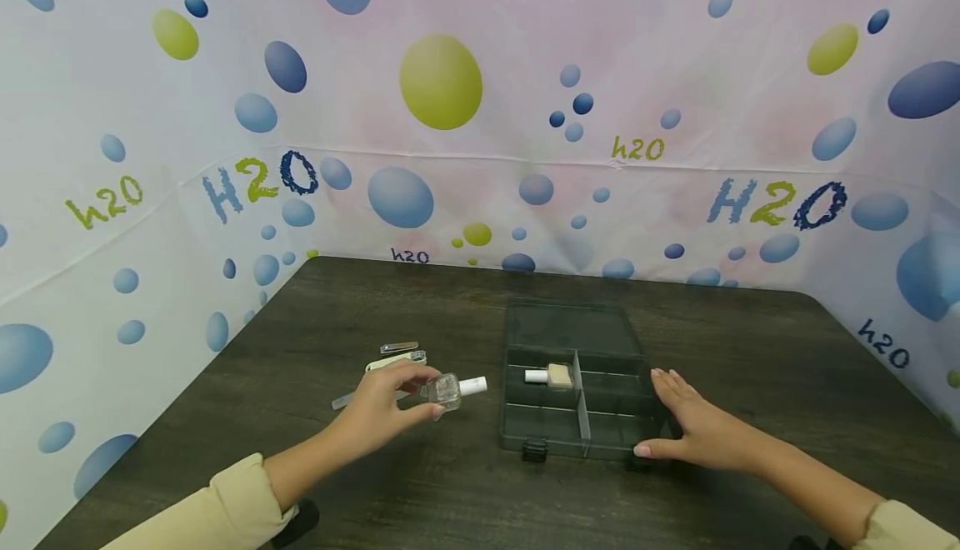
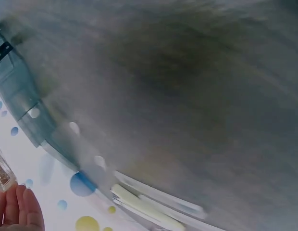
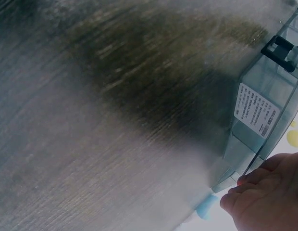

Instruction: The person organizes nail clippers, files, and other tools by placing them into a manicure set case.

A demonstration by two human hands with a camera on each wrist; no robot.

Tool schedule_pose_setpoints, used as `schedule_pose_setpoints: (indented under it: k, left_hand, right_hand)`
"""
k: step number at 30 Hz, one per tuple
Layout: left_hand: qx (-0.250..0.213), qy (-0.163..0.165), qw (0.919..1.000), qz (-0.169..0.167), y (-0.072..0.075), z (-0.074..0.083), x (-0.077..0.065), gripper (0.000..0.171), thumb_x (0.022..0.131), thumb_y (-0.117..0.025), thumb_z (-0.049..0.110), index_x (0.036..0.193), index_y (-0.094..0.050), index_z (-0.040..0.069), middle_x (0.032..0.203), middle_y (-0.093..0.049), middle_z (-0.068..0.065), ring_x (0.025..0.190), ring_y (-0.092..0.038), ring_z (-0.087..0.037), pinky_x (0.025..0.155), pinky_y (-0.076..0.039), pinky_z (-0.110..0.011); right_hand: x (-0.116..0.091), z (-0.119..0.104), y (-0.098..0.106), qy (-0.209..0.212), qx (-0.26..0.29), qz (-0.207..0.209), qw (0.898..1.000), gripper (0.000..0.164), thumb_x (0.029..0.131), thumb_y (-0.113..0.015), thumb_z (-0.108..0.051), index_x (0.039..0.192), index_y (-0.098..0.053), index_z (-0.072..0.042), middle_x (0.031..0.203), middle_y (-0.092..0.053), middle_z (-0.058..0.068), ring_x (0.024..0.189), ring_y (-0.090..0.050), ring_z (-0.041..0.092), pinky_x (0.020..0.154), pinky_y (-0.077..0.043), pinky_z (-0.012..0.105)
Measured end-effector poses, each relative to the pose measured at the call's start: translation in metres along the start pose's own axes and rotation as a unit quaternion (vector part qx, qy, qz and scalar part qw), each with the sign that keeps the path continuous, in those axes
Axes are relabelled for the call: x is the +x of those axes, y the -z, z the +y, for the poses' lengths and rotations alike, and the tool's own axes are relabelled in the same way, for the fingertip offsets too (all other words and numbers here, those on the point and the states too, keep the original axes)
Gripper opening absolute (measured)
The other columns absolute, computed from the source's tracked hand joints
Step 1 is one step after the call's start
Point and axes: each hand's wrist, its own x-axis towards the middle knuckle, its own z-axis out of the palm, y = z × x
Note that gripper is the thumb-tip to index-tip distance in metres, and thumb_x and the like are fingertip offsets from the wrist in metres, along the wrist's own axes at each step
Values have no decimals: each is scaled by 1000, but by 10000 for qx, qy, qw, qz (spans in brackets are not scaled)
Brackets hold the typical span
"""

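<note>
My left hand (image 1: 386, 400) pinches a clear, glittery nail polish bottle (image 1: 445, 392) between thumb and fingers. Its white cap points right, towards the box, and the bottle is held above the table. A see-through dark plastic organizer box (image 1: 543, 418) lies with its lid raised at the back. In its back left compartment, a beige nail polish bottle (image 1: 559, 376) with a white cap lies on its side. My right hand (image 1: 701, 425) rests at the box's right side, fingers extended along the wall and thumb by the front right corner. A label (image 3: 257, 109) shows on that side.
Behind and beside my left hand lie a small nail clipper (image 1: 399, 347), a cream-coloured tool (image 1: 396, 360) with a metal end, and a flat grey strip (image 1: 343, 401) partly hidden by the hand. A printed curtain (image 1: 510, 117) surrounds the dark wooden table (image 1: 420, 483).
</note>
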Motion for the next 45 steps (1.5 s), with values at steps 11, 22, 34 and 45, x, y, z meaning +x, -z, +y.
schedule_pose_setpoints:
  k: [11, 22, 34, 45]
  left_hand:
    - [-193, -249, 9995, -24, -18, 11, 25, 32, 76, -77, 19, 103, -67, 4, 96, -67, -4, 84, -62, -22, 74, -54, -33]
    - [-419, -510, 9977, -145, -37, 21, 49, 32, 78, -75, 18, 104, -66, 1, 97, -66, -8, 86, -62, -23, 75, -54, -33]
    - [-531, -537, 9958, -514, -57, 27, 74, 32, 82, -72, 18, 107, -66, -2, 99, -66, -12, 90, -62, -25, 77, -53, -37]
    - [-195, -511, 9878, -1456, -64, 29, 95, 29, 84, -69, 20, 103, -69, -2, 85, -65, -10, 69, -51, -15, 60, -38, -18]
  right_hand:
    - [1, -1, 1, 8, -20, -10, 10000, 105, 78, -70, -46, 142, -12, 15, 147, -8, 38, 133, -5, 58, 99, -12, 72]
    - [2, -2, 0, -1, -21, -16, 10000, 106, 78, -70, -46, 142, -12, 15, 147, -8, 38, 133, -6, 57, 100, -12, 72]
    - [2, -1, 0, 4, -3, -18, 10000, 106, 78, -70, -46, 141, -12, 16, 147, -8, 38, 132, -5, 58, 100, -11, 72]
    - [1, -1, -1, -54, -57, -3, 10000, 106, 78, -69, -48, 142, -13, 14, 147, -9, 37, 133, -6, 57, 100, -12, 72]
